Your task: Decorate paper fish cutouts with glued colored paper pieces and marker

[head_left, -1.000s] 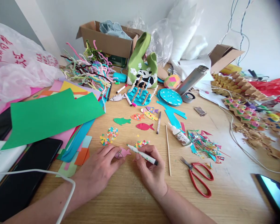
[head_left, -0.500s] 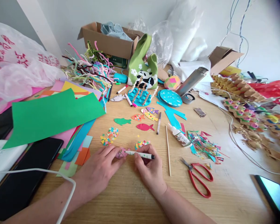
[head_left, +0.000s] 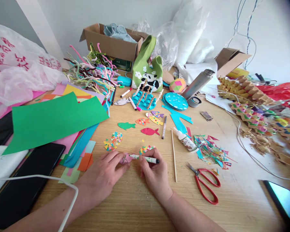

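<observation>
A small pink paper fish (head_left: 124, 159) lies on the wooden table, with dark outlines drawn on it. The fingers and thumb of my left hand (head_left: 103, 172) hold it down from the left, hiding part of it. In my right hand (head_left: 156, 174) a white marker (head_left: 147, 159) is gripped like a pen, its tip at the fish's tail side. Beyond my hands lie a green paper fish (head_left: 126, 125), a red paper fish (head_left: 150, 131) and several decorated ones. Piles of tiny paper bits (head_left: 147, 149) sit just past the marker.
Red-handled scissors (head_left: 204, 183), a wooden stick (head_left: 174, 156), a glue bottle (head_left: 186, 140) and paper scraps (head_left: 212, 149) lie to the right. At left are green paper (head_left: 55, 120), a black phone (head_left: 31, 183) and a white cable (head_left: 73, 190). A green panda bag (head_left: 147, 69) stands behind.
My right hand has brought the marker's tip left and down onto the pink paper fish, then shifted it slightly there. My left hand keeps its place on the fish.
</observation>
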### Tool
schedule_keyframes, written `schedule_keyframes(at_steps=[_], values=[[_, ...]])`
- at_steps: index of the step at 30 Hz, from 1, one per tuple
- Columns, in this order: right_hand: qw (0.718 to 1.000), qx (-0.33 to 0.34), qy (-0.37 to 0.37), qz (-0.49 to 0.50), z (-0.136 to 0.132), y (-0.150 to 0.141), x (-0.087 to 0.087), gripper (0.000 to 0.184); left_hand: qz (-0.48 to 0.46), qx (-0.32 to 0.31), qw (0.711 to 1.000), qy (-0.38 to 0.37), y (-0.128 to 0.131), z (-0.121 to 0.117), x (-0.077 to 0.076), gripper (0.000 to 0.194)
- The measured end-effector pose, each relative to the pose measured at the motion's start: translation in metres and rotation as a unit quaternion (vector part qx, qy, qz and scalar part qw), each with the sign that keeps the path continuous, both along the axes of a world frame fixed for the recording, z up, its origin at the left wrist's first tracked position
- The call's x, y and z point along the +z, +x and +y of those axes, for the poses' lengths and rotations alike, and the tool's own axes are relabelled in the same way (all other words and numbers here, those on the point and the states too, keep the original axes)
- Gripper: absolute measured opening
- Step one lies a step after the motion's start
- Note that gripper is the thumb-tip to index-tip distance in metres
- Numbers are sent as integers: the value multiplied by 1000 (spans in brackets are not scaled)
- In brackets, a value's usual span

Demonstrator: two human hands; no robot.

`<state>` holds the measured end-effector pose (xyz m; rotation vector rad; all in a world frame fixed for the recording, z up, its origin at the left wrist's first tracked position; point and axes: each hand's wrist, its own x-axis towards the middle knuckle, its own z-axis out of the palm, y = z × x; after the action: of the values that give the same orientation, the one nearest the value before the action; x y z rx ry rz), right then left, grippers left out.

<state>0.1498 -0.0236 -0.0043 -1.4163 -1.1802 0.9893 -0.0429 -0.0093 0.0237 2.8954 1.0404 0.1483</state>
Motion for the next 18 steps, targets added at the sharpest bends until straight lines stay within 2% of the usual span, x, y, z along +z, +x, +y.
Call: schedule_keyframes(at_steps=[9,18], values=[[1000,16,-10,-12,-1,0,-5,20,8,-1,1000,2,0,0,-2,44],[999,18,-9,-29,1,0,-2,19,-28,3,1000,-9,-1,-1,-8,47]])
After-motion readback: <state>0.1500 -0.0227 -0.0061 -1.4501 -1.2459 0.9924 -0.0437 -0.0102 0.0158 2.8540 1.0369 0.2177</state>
